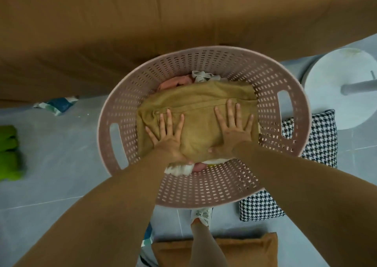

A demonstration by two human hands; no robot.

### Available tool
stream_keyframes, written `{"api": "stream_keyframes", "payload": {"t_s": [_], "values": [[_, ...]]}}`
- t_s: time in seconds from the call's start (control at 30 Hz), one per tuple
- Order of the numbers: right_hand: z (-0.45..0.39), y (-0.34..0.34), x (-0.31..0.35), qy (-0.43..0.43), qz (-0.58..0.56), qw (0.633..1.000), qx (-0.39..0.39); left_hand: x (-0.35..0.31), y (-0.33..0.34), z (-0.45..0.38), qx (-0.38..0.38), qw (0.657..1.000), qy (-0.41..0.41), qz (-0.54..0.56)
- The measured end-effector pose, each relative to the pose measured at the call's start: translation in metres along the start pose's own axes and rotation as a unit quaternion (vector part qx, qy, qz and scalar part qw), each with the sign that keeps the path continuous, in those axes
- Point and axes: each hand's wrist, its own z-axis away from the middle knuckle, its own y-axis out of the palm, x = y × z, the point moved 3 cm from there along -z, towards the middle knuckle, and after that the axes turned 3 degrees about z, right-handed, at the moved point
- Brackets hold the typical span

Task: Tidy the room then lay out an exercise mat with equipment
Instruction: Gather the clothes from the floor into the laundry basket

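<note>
A pink perforated laundry basket (204,193) stands on the grey tiled floor in front of a brown sofa. A folded mustard-brown cloth (200,111) lies on top of the clothes inside it. My left hand (168,136) rests flat on the cloth's left half, fingers spread. My right hand (232,128) presses flat on its right half, fingers spread too. Pink (173,84), grey (201,75) and white (179,170) garments peek out from under the cloth.
A black-and-white houndstooth cushion (318,144) lies under the basket's right side. A brown cushion (240,250) lies near my foot (201,215). A white round lamp base (336,87) sits at the right. A green item (9,152) and a patterned blue cushion (58,103) lie at the left.
</note>
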Motion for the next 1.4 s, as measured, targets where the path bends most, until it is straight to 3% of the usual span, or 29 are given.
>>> {"api": "stream_keyframes", "payload": {"t_s": [0.33,0.47,0.6,0.67,0.8,0.87,0.97,1.1,1.2,1.3,1.4], "values": [[-0.03,0.03,0.003,0.008,0.006,0.998,-0.063,0.011,0.032,-0.049,-0.054,0.998,0.023,0.014],[-0.011,0.013,0.008,0.013,0.0,1.0,-0.028,0.007,0.018,-0.025,-0.057,0.998,0.03,0.0],[0.017,-0.009,0.01,0.02,-0.038,0.999,0.03,0.015,-0.003,0.013,-0.014,0.998,0.055,0.015],[0.047,-0.021,0.016,0.017,-0.063,0.996,0.057,0.017,-0.015,0.051,-0.027,0.995,0.085,0.051],[0.111,-0.03,0.046,0.017,-0.217,0.975,0.044,0.026,-0.022,0.139,-0.088,0.962,0.098,0.24],[0.145,-0.031,0.071,0.009,-0.318,0.948,0.022,0.039,-0.016,0.177,-0.125,0.932,0.108,0.323],[0.184,-0.028,0.108,0.011,-0.422,0.907,-0.015,0.071,-0.005,0.219,-0.167,0.854,0.057,0.489],[0.219,-0.022,0.183,-0.004,-0.475,0.88,-0.024,0.139,0.016,0.262,-0.149,0.706,-0.05,0.69],[0.23,-0.012,0.249,-0.012,-0.483,0.875,-0.016,0.201,0.03,0.287,-0.131,0.603,-0.079,0.783],[0.235,-0.001,0.314,-0.006,-0.462,0.887,-0.022,0.267,0.037,0.307,-0.132,0.56,-0.087,0.814],[0.247,0.01,0.39,-0.008,-0.467,0.884,-0.001,0.345,0.037,0.334,-0.135,0.553,-0.079,0.818]]}}
